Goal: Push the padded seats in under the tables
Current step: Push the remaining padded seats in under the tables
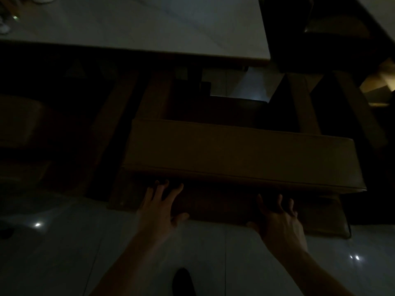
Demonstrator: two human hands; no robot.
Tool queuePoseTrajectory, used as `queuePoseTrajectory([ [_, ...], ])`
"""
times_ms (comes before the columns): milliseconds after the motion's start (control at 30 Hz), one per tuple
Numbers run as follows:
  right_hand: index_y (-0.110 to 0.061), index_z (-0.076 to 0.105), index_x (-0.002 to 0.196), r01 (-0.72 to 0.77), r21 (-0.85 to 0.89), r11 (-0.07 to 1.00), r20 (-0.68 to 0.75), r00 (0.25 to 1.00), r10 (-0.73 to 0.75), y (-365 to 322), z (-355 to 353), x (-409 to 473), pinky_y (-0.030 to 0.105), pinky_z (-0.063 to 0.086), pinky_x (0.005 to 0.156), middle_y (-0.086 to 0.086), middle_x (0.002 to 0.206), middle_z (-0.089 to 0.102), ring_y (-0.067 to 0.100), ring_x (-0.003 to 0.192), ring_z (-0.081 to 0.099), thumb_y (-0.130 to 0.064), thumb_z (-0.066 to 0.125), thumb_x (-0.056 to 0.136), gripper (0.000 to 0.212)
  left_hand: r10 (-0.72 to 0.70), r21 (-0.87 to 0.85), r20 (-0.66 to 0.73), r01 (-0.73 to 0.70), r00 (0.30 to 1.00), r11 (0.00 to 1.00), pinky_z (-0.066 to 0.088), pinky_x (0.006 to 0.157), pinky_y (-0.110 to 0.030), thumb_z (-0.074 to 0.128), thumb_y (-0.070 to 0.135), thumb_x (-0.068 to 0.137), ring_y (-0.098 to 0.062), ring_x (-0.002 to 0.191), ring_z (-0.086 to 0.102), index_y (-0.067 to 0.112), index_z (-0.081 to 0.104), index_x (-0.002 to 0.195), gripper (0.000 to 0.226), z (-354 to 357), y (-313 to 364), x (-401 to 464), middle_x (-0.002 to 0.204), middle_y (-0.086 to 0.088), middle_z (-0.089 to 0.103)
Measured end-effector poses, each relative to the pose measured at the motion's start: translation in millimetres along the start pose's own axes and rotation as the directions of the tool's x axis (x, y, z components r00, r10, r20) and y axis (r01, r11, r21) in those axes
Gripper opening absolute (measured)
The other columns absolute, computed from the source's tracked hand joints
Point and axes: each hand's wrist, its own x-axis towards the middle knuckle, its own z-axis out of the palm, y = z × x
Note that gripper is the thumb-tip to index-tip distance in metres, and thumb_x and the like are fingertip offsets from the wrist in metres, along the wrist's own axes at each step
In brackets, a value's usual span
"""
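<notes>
Tan padded seat (241, 154) long axis parallel to table (136, 28) edge; left hand (159, 212), right hand (280, 221) spread against its front.

Dim room. Both hands flat, fingers spread, against near side of padded seat (241, 154): left hand (159, 207), right hand (279, 221). Pale table (149, 28) beyond seat. Glossy floor (64, 242) below.

Tan padded seat (241, 154); white table (136, 24).
</notes>
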Motion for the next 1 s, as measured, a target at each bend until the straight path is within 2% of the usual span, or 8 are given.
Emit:
queuePoseTrajectory([
  [133, -0.039, 0.007, 0.157, 0.007, 0.006, 1.0, -0.055, 0.998, -0.007, -6.4, 1.3, 8.9, 0.057, 0.025, 0.118, 0.021, 0.164, 0.008, 0.051, 0.148, 0.004, -0.074, 0.036, 0.089, 0.082, -0.005, -0.012, 0.016, 0.005, 1.0, 1.0, 0.037, 0.109, -0.051, 0.059, 0.071, 0.079, -0.032, 0.146, 0.014, 0.049, 0.027, 0.15, 0.081, -4.7, -3.2, 15.4, 0.158, 0.004, 0.025],
  [267, -0.038, 0.008, 0.157, 0.001, 0.029, 1.0, -0.071, 0.997, 0.001, -9.3, -2.8, 22.3, 0.058, 0.023, 0.119, 0.022, 0.164, 0.007, 0.051, 0.148, 0.002, -0.073, 0.038, 0.089, 0.082, -0.028, 0.023, 0.03, 0.028, 0.999, 0.999, 0.041, 0.105, -0.049, 0.057, 0.072, 0.081, -0.027, 0.147, 0.009, 0.052, 0.017, 0.149, 0.082, -12.3, -1.0, 30.7, 0.158, 0.008, 0.017],
  [433, -0.037, 0.009, 0.158, 0.007, 0.036, 0.999, -0.092, 0.996, -0.003, -9.0, -0.2, 25.9, 0.06, 0.023, 0.119, 0.023, 0.163, 0.008, 0.051, 0.148, 0.002, -0.073, 0.033, 0.087, 0.083, -0.014, 0.017, 0.018, 0.014, 1.0, 1.0, 0.04, 0.105, -0.047, 0.055, 0.073, 0.081, -0.027, 0.146, 0.011, 0.051, 0.017, 0.149, 0.081, -13.9, -0.7, 33.6, 0.157, 0.007, 0.018],
  [567, -0.037, 0.009, 0.158, 0.009, 0.075, 0.997, -0.117, 0.993, 0.0, -9.8, 0.9, 18.0, 0.06, 0.02, 0.119, 0.022, 0.164, 0.008, 0.051, 0.148, 0.002, -0.074, 0.023, 0.082, 0.085, 0.001, 0.035, 0.011, -0.002, 1.0, 0.999, 0.031, 0.112, -0.045, 0.054, 0.071, 0.084, -0.027, 0.146, 0.009, 0.047, 0.017, 0.151, 0.08, -16.9, 2.8, 27.1, 0.157, 0.004, 0.018],
  [767, -0.036, 0.01, 0.158, 0.003, 0.086, 0.996, -0.139, 0.99, 0.009, -9.3, 0.3, 10.9, 0.059, 0.021, 0.119, 0.022, 0.164, 0.011, 0.049, 0.149, 0.005, -0.072, 0.023, 0.082, 0.085, 0.009, 0.024, -0.001, -0.009, 1.0, 1.0, 0.023, 0.117, -0.044, 0.053, 0.071, 0.085, -0.026, 0.146, 0.008, 0.047, 0.017, 0.151, 0.079, -18.6, 4.3, 23.1, 0.159, 0.002, 0.017],
  [867, -0.036, 0.009, 0.158, -0.001, 0.064, 0.998, -0.118, 0.993, 0.008, -9.3, 1.1, 9.8, 0.058, 0.019, 0.12, 0.021, 0.164, 0.009, 0.048, 0.149, 0.003, -0.072, 0.021, 0.082, 0.084, -0.001, 0.017, -0.007, 0.001, 1.0, 1.0, 0.025, 0.116, -0.045, 0.054, 0.071, 0.084, -0.025, 0.146, 0.006, 0.047, 0.017, 0.151, 0.08, -16.5, 4.1, 19.5, 0.159, 0.003, 0.017],
  [1000, -0.033, 0.018, 0.158, -0.004, 0.045, 0.999, -0.126, 0.992, 0.009, -8.3, 6.0, 12.8, 0.062, 0.025, 0.116, 0.025, 0.161, 0.016, 0.052, 0.147, 0.009, -0.073, 0.019, 0.083, 0.085, -0.017, -0.005, 0.018, 0.017, 1.0, 1.0, 0.022, 0.117, -0.045, 0.053, 0.072, 0.084, -0.026, 0.147, 0.001, 0.049, 0.014, 0.151, 0.081, -11.0, 3.1, 19.8, 0.16, 0.003, 0.013],
])
